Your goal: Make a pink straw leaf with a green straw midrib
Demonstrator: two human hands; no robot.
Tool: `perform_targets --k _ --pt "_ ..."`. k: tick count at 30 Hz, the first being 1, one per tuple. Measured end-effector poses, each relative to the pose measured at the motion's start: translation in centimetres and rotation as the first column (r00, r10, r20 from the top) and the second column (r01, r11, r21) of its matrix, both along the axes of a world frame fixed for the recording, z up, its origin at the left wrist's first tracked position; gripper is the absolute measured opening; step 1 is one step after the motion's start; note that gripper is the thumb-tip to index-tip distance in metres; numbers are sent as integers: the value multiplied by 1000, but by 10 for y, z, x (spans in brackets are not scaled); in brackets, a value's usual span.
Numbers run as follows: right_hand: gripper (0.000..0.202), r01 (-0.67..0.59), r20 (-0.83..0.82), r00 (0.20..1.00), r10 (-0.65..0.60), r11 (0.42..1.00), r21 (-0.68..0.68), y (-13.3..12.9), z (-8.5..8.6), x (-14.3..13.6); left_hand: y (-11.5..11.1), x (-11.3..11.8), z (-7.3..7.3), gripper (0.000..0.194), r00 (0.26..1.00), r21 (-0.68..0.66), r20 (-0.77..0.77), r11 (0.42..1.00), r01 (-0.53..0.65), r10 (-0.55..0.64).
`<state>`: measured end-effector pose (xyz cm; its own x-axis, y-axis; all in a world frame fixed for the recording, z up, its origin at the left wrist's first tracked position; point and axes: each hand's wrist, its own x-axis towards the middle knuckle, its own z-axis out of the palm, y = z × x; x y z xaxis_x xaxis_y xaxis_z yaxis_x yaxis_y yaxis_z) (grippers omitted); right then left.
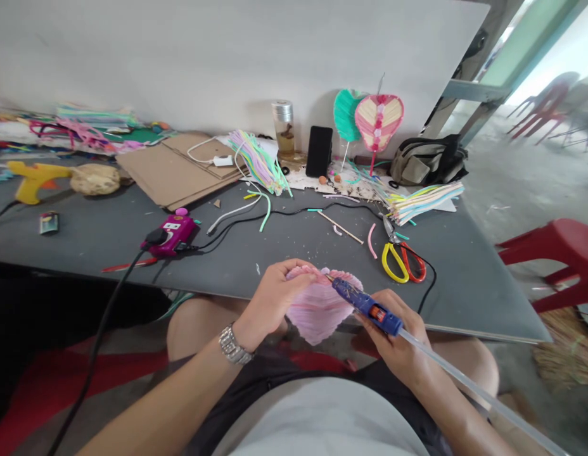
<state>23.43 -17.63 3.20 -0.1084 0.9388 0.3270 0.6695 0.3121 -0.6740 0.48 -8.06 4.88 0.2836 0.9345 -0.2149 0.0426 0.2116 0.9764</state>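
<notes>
My left hand (282,291), with a metal watch on its wrist, grips the upper left side of a pink heart-shaped fan (320,313) made of soft strips. The fan hangs just in front of the table edge, above my lap. In my right hand (401,335) is a blue glue gun (365,305), a long clear glue stick trailing from its back end. The gun's nozzle points left and meets the fan's top edge close to my left thumb; whether it touches cannot be made out.
On the grey table (284,253) lie scissors (401,256), a purple power socket (173,231) with cables, a thin stick (340,227) and cardboard (180,168). Behind stand a phone (319,152), a jar (284,130) and two finished fans (379,120). A yellow glue gun (35,180) rests far left.
</notes>
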Motion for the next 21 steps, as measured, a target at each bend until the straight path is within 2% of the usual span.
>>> perform_targets --k 21 --pt "9 23 36 999 -22 999 -35 -2 -2 -4 -4 6 -3 17 995 23 -70 997 -69 71"
